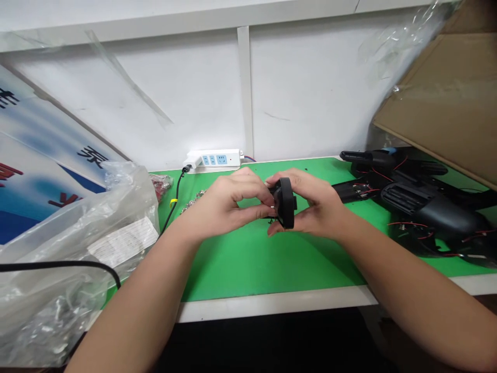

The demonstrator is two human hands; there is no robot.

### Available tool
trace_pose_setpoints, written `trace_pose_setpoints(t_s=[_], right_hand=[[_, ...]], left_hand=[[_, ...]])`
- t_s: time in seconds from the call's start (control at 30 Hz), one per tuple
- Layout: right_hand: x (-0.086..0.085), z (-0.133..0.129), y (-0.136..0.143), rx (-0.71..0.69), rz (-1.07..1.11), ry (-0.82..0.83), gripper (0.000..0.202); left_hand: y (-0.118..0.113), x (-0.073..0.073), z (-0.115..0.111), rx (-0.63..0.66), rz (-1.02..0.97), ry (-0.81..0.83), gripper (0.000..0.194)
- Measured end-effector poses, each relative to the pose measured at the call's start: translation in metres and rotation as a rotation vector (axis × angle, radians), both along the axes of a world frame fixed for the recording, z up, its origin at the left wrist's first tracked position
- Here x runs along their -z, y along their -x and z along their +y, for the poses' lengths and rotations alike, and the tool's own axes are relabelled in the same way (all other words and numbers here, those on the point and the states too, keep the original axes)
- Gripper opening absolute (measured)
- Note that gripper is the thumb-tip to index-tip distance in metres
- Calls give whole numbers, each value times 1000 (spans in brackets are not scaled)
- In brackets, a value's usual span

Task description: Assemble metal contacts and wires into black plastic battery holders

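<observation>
A black plastic part with a thick rounded rim (286, 203) is held up over the middle of the bench. My right hand (316, 202) grips it from the right, fingers behind and thumb below. Against its left, inner side, the fingertips of my left hand (236, 202) are pinched together. A small shiny glint shows at those fingertips, but what they pinch is too small to tell. Behind my left hand lies a pile of small metal pieces (193, 201), partly covered by the hand.
Black plastic housings (415, 199) with red wires crowd the right, under a cardboard box (446, 98). A power strip (219, 159) with a plugged-in black cable (177, 194) sits at the back of the green mat (240, 269). Clear plastic bags (128, 194) fill the left.
</observation>
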State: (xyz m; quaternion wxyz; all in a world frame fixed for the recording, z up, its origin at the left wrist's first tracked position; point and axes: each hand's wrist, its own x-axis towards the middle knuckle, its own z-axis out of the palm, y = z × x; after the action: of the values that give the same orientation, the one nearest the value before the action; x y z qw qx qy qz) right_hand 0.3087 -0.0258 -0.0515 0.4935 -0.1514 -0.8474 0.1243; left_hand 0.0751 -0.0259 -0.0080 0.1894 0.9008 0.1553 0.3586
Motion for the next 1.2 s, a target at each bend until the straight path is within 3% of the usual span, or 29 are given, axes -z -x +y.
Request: trace_pose_setpoints(t_s=[0.17, 0.37, 0.77, 0.93, 1.2], right_hand=[[0, 0, -2, 49, -31, -14, 78], [3, 2, -3, 33, -78, -39, 81], [6, 3, -1, 67, -53, -20, 78], [7, 1, 3, 93, -23, 0, 70], [5, 1, 4, 33, -40, 4, 69]], left_hand=[[3, -4, -1, 3, 19, -47, 3], [6, -8, -2, -4, 83, 47, 12], [2, -1, -4, -13, 90, 63, 10], [0, -1, -5, -34, 98, 148, 10], [-5, 8, -2, -9, 115, 185, 9]])
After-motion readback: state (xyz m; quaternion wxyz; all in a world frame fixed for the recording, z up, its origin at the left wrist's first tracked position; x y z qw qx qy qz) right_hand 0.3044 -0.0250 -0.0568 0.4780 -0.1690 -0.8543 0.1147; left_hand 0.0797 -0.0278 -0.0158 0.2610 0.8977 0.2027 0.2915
